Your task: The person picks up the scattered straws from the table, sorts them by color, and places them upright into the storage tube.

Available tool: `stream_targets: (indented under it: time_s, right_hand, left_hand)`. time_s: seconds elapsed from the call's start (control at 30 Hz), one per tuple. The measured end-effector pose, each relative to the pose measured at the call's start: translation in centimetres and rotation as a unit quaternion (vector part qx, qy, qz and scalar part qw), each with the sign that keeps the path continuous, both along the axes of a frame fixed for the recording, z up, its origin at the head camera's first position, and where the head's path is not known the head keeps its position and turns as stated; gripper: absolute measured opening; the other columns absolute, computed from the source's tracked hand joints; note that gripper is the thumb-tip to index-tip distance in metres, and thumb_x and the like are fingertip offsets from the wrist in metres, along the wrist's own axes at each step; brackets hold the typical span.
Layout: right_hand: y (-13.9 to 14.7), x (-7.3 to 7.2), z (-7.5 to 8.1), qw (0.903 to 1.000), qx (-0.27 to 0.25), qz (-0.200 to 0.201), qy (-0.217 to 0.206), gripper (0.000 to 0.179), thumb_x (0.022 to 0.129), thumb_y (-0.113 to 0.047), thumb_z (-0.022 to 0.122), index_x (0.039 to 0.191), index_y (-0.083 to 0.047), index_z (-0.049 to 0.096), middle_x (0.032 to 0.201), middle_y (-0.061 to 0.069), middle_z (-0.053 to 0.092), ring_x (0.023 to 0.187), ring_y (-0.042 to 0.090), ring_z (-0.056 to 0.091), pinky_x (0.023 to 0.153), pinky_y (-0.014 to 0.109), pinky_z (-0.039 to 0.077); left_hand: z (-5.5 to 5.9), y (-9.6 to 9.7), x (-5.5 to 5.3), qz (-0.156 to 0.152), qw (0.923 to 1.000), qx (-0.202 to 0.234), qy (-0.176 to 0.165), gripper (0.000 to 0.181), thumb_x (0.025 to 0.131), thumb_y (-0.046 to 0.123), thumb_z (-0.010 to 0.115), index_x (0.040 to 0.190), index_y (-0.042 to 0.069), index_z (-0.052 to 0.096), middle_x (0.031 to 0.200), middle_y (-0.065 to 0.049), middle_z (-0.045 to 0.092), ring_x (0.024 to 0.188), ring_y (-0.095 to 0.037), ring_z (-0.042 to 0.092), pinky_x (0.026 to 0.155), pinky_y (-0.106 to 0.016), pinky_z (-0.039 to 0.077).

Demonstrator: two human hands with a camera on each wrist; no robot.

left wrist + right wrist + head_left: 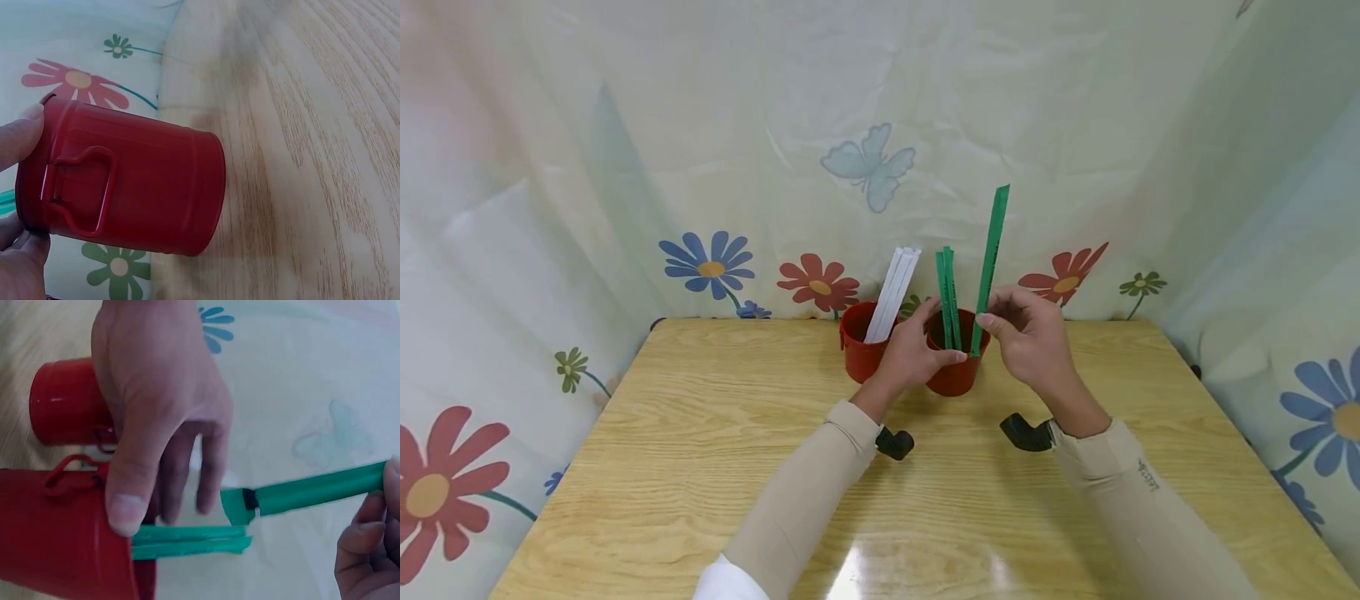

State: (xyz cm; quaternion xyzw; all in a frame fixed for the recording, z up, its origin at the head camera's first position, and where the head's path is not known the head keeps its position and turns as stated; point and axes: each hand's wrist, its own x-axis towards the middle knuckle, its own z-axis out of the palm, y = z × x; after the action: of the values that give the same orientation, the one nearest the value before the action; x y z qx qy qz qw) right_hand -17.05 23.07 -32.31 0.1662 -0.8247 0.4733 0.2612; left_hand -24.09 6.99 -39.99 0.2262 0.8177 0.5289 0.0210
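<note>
A slim green paper-wrapped straw [994, 250] stands nearly upright, pinched near its lower end between the thumb and fingers of my right hand [1033, 337]. Its bottom end is at the rim of the right-hand small red bucket [951, 383]. My left hand [912, 352] grips that bucket's rim, thumb on one side and fingers on the other, as the left wrist view shows. Several green wrapped straws [187, 542] lean inside the bucket. In the right wrist view, the held straw [322, 487] is apart from them, with a dark mark near its end.
A second red bucket [859, 357] stands just left, holding several white wrapped straws [893, 296]. Both buckets are near the back edge of the wooden table [737, 433]. A flower-printed curtain [760, 167] hangs behind. Black camera mounts [1028, 433] stick out from the wrists.
</note>
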Motion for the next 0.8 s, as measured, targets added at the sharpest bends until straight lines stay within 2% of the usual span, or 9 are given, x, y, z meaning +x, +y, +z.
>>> stream_targets:
  time_s: [0.27, 0.4, 0.6, 0.8]
  right_hand:
    - [0.3, -3.1, -1.7, 0.9962, -0.018, -0.064, -0.056, 0.011, 0.095, -0.008, 0.063, 0.096, 0.003, 0.064, 0.084, 0.012, 0.060, 0.073, 0.016, 0.053, 0.064, 0.014, 0.046]
    - [0.4, -4.1, -2.6, 0.9914, 0.004, -0.094, -0.091, 0.011, 0.095, -0.012, 0.064, 0.095, -0.001, 0.066, 0.085, 0.011, 0.062, 0.076, 0.018, 0.054, 0.065, 0.016, 0.045]
    - [0.4, -5.0, -3.6, 0.9847, 0.042, -0.101, -0.136, 0.010, 0.095, -0.011, 0.064, 0.094, -0.001, 0.066, 0.085, 0.012, 0.064, 0.076, 0.022, 0.055, 0.064, 0.023, 0.048]
    - [0.5, -5.4, -4.2, 0.9794, 0.066, -0.102, -0.162, 0.010, 0.094, -0.011, 0.064, 0.095, -0.001, 0.066, 0.086, 0.014, 0.065, 0.076, 0.025, 0.055, 0.064, 0.028, 0.048]
  left_hand:
    - [-0.1, -0.1, 0.0, 0.002, 1.0000, -0.001, -0.001, 0.087, 0.082, 0.022, 0.081, 0.153, 0.026, 0.031, 0.154, 0.001, 0.046, 0.137, -0.026, 0.051, 0.109, -0.043, 0.048]
    - [-0.1, -0.2, -0.1, -0.003, 1.0000, -0.002, 0.001, 0.086, 0.081, 0.023, 0.081, 0.152, 0.025, 0.032, 0.153, 0.001, 0.047, 0.136, -0.026, 0.052, 0.108, -0.042, 0.048]
    - [0.0, -0.2, -0.2, -0.003, 0.9997, -0.016, 0.019, 0.082, 0.081, 0.025, 0.081, 0.151, 0.018, 0.038, 0.146, -0.003, 0.055, 0.128, -0.024, 0.058, 0.104, -0.038, 0.052]
    - [0.1, -0.1, -0.2, -0.003, 0.9991, -0.030, 0.030, 0.080, 0.082, 0.025, 0.081, 0.150, 0.014, 0.040, 0.143, -0.005, 0.058, 0.126, -0.021, 0.059, 0.104, -0.038, 0.052]
